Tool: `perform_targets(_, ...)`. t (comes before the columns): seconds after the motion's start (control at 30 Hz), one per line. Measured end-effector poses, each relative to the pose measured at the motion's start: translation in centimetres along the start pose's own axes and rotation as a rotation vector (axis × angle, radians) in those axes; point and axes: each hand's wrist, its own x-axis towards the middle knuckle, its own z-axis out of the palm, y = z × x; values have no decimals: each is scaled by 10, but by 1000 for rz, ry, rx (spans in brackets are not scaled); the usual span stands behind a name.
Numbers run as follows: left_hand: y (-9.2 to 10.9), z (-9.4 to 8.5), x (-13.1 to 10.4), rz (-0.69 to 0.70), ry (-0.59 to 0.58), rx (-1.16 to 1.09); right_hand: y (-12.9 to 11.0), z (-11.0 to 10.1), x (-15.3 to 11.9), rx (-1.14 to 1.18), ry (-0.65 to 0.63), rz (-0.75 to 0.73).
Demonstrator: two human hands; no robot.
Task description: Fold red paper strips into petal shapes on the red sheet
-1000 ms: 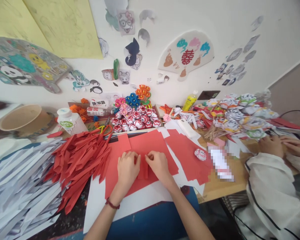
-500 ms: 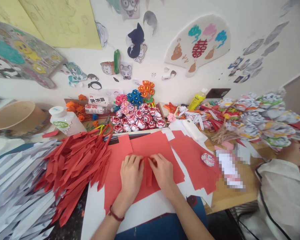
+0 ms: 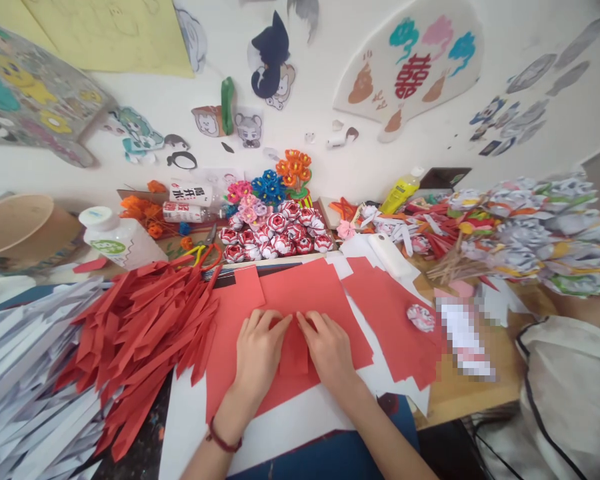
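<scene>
A small red paper strip [image 3: 294, 357] lies between my hands, over a large red paper sheet [image 3: 325, 293]. My left hand [image 3: 260, 347] is closed, thumb and fingertips pinching the strip's top left. From the other side my right hand [image 3: 327, 343] pinches its top right, the fingertips of both hands nearly meeting. The strip's upper end is partly hidden by my fingers. Left of the sheet is a heap of folded red paper strips [image 3: 140, 320], beside a pile of folded white paper strips [image 3: 35, 347].
Behind the sheet stand red-and-white paper flowers [image 3: 280, 233], scissors [image 3: 207, 250] and a white bottle [image 3: 120, 237]. More red sheets [image 3: 390, 313] with one paper flower [image 3: 421, 318] lie to the right. Beyond them, another person's sleeve [image 3: 570, 380] shows near a bundle of white paper flowers [image 3: 545, 233].
The strip between my hands looks wider and flatter than before, and my hands have drawn slightly apart. The view has shifted a little.
</scene>
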Motion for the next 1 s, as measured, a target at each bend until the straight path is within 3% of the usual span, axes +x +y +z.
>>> perform_targets(0.57,4,-4,-1,17,-86,58,0,-5,2,66,-76,-21)
perform_targets(0.77,3,-2,-2,-4,-103,20,-1,-12,5,164,-77,14)
perform_targets(1.0,2,-1,-4,14,-136,65,2,-12,3,186,-61,-43)
